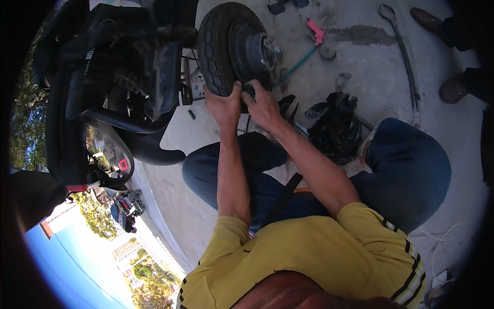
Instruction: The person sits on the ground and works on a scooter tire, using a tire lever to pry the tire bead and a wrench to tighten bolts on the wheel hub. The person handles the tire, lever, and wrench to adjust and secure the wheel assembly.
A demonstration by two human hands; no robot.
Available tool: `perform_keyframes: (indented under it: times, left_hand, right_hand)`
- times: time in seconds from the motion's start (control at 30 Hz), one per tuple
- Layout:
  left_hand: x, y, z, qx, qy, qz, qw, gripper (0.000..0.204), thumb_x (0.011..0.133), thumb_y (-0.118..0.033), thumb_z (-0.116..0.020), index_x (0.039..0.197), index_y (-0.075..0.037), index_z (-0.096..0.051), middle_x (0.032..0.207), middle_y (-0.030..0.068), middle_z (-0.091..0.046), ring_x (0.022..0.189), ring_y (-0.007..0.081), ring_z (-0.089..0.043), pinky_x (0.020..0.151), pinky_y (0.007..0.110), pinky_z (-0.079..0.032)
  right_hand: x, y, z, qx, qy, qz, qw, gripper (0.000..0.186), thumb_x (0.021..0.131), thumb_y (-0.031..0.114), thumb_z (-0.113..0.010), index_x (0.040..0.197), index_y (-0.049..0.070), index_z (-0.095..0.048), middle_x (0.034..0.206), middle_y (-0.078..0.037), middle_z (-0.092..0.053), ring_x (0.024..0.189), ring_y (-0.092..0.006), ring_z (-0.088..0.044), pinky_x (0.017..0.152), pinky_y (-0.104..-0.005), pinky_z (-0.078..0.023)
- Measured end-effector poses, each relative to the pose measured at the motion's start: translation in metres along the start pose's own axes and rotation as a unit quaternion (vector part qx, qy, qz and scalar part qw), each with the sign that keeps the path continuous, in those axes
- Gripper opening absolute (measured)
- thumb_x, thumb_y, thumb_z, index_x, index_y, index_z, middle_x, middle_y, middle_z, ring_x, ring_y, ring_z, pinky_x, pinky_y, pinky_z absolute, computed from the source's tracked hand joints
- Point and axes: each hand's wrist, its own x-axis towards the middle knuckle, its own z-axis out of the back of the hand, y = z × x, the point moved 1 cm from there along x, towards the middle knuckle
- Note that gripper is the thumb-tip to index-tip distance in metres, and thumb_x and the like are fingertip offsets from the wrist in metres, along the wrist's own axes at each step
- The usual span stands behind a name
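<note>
Both hands, left hand (222,105) and right hand (263,107), clenched on the lower edge of the tyre (218,49) directly above them; a slip could jam fingers against the hub (259,51).

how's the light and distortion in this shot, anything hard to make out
Head view: hard sunlight on the concrete floor, with deep shadow over the scooter body, so detail there is lost. The fisheye bends edges toward the dark circular rim. The left hand and right hand on the tyre are sharp and well lit; what the fingers grip is hidden.
</note>
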Motion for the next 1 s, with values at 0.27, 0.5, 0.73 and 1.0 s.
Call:
perform_keyframes:
  times: [0.27, 0.5, 0.73, 1.0]
  left_hand:
    - [0.006, 0.008, -0.001, -0.034, 0.016, 0.002, 0.999, 0.061, 0.072, -0.02, -0.088, 0.115, 0.013, -0.06, 0.094, 0.0219, -0.073, 0.083, 0.0266, -0.071, 0.077, 0.038, -0.056]
    - [0.003, 0.009, -0.002, -0.068, 0.034, 0.018, 0.997, 0.061, 0.073, -0.015, -0.087, 0.119, 0.014, -0.059, 0.103, 0.0201, -0.073, 0.09, 0.024, -0.069, 0.084, 0.036, -0.055]
    - [0.004, 0.013, 0.0, -0.049, 0.034, -0.004, 0.998, 0.063, 0.072, -0.014, -0.089, 0.12, 0.013, -0.059, 0.107, 0.0216, -0.073, 0.094, 0.0264, -0.069, 0.088, 0.036, -0.055]
    - [-0.002, -0.015, 0.004, -0.03, 0.068, 0.076, 0.994, 0.084, 0.075, -0.017, -0.088, 0.141, 0.012, -0.046, 0.131, 0.0236, -0.061, 0.118, 0.0288, -0.059, 0.106, 0.036, -0.045]
  right_hand:
    - [0.005, -0.022, -0.012, 0.088, -0.079, 0.081, 0.99, 0.022, 0.103, 0.022, -0.059, 0.11, 0.004, -0.069, 0.087, -0.025, -0.071, 0.082, -0.0435, -0.071, 0.068, -0.0476, -0.054]
    - [-0.001, -0.036, -0.02, 0.104, -0.114, 0.106, 0.982, 0.024, 0.103, 0.021, -0.06, 0.112, 0.0, -0.07, 0.09, -0.024, -0.073, 0.083, -0.0391, -0.073, 0.069, -0.0422, -0.055]
    - [-0.007, -0.045, -0.022, 0.134, -0.108, 0.081, 0.982, 0.025, 0.103, 0.019, -0.061, 0.112, -0.001, -0.07, 0.088, -0.022, -0.073, 0.077, -0.0271, -0.075, 0.067, -0.0365, -0.053]
    - [-0.005, -0.053, -0.019, 0.063, -0.063, 0.033, 0.995, 0.025, 0.103, 0.021, -0.062, 0.114, -0.001, -0.064, 0.089, -0.02, -0.071, 0.079, -0.0226, -0.071, 0.068, -0.0362, -0.051]
